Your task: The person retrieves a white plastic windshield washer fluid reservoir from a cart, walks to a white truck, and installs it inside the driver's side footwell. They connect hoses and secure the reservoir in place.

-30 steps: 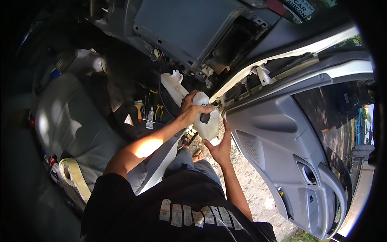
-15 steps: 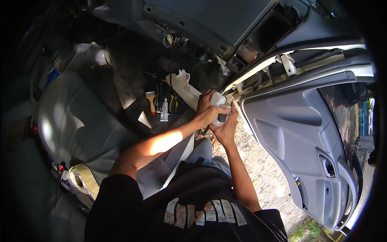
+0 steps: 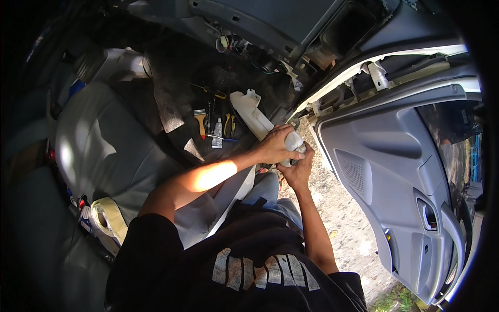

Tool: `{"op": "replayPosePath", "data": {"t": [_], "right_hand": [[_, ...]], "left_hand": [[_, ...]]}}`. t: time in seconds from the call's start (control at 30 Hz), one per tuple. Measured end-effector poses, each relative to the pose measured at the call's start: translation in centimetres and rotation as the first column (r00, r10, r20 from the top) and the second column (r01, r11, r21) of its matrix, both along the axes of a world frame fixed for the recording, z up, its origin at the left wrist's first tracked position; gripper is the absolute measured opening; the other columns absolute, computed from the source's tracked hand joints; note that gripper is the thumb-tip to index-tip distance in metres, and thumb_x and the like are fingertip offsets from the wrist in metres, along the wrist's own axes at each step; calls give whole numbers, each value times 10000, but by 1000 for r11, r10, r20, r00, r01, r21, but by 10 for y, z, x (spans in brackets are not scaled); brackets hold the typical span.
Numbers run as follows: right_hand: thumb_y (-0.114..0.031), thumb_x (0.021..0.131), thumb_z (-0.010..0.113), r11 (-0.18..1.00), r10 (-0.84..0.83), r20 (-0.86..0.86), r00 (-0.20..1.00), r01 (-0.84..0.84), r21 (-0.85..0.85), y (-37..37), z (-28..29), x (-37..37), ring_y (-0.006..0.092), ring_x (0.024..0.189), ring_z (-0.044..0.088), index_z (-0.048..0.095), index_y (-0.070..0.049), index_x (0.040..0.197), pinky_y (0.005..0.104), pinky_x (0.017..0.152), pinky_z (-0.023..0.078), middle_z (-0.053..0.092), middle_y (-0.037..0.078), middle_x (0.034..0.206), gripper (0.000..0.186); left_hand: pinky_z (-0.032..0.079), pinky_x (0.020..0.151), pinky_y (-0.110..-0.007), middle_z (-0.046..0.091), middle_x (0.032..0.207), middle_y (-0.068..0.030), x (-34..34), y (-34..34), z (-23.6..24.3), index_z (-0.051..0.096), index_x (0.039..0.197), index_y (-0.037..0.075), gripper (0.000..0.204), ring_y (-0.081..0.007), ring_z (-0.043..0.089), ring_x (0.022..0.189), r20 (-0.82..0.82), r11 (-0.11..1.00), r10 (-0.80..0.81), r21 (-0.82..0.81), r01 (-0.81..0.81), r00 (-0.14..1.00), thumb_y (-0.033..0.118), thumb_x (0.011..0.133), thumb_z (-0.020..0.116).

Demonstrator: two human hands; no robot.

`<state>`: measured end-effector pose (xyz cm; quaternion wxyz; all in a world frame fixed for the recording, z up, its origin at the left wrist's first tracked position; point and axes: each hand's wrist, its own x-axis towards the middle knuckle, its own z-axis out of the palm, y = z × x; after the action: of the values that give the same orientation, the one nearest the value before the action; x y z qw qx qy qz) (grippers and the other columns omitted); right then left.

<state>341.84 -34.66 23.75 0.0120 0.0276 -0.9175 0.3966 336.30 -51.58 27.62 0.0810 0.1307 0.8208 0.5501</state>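
Note:
Both hands are closed around a small white rounded plastic part (image 3: 294, 141) in front of my body; my fingers hide much of it. My left hand (image 3: 277, 145) grips it from the left and above, thumb across its near side. From the right and below, my right hand (image 3: 300, 169) holds the same part. Just beyond my left hand, a long white plastic trim piece (image 3: 250, 112) lies at the edge of the car floor. Left of that piece on the dark floor are a paintbrush (image 3: 200, 122), a silver tube (image 3: 217, 135), yellow-handled pliers (image 3: 229, 126) and a yellow-handled tool (image 3: 214, 93).
A grey car seat (image 3: 112, 151) stands on the left, with a tape roll (image 3: 102, 216) beside it. Exposed wires (image 3: 224, 44) hang below the dashboard (image 3: 265, 23). To the right, the car door (image 3: 382, 156) is swung wide above stony ground (image 3: 338, 208).
My hands have shifted slightly right and nearer with the white part, which has turned in my grip; its dark piece no longer shows. The whole view has shifted a little.

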Motion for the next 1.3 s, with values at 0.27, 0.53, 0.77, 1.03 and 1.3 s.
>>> {"op": "replayPosePath", "data": {"t": [0.27, 0.53, 0.77, 1.03, 1.3], "right_hand": [[-179, 832, 817, 981, 34, -80, 996, -18, 193, 12, 18, 49, 466, 1281, 480, 352, 25, 1521, 555, 1102, 366, 460, 288, 1394, 856], [-120, 891, 698, 813, 576, 83, 814, -580, 51, -82, -37, 55, 427, 991, 663, 637, -40, 1196, 503, 844, 534, 676, 216, 1089, 322], [-214, 928, 672, 814, 518, 382, 766, -578, 54, -293, -96, -24, 451, 1174, 644, 497, -104, 1474, 506, 987, 555, 583, 282, 1339, 584], [-207, 872, 699, 888, 452, 161, 877, -460, 15, -303, -104, -15, 445, 1095, 656, 565, -85, 1330, 525, 923, 564, 608, 254, 1189, 492], [-12, 931, 698, 939, 341, 354, 871, -296, -176, -71, 14, 52, 300, 905, 742, 724, -2, 1111, 400, 770, 569, 746, 208, 1015, 182]], "left_hand": [[521, 865, -435, 631, 1014, -176, -1, 18, -8, 628, 1070, -18, 561, -366, 660, 967, -15, 995, 88, 48, -87, 996, 328, 706, 879], [514, 906, -482, 603, 1077, -207, 3, 37, -16, 576, 1017, -15, 534, -407, 631, 1021, -74, 998, 52, 30, -49, 996, 308, 715, 876], [519, 931, -489, 615, 1125, -215, -8, 34, -9, 591, 1099, -28, 535, -421, 624, 1080, -15, 989, 85, 122, -82, 996, 249, 717, 844], [524, 913, -489, 622, 1108, -204, -13, 40, -14, 592, 1078, -22, 513, -410, 627, 1053, 18, 978, 138, 154, -139, 990, 197, 685, 838], [531, 881, -491, 590, 1151, -199, -11, 51, -24, 557, 1124, -3, 560, -417, 613, 1062, -70, 946, 202, 273, -176, 977, 202, 674, 822]]}}
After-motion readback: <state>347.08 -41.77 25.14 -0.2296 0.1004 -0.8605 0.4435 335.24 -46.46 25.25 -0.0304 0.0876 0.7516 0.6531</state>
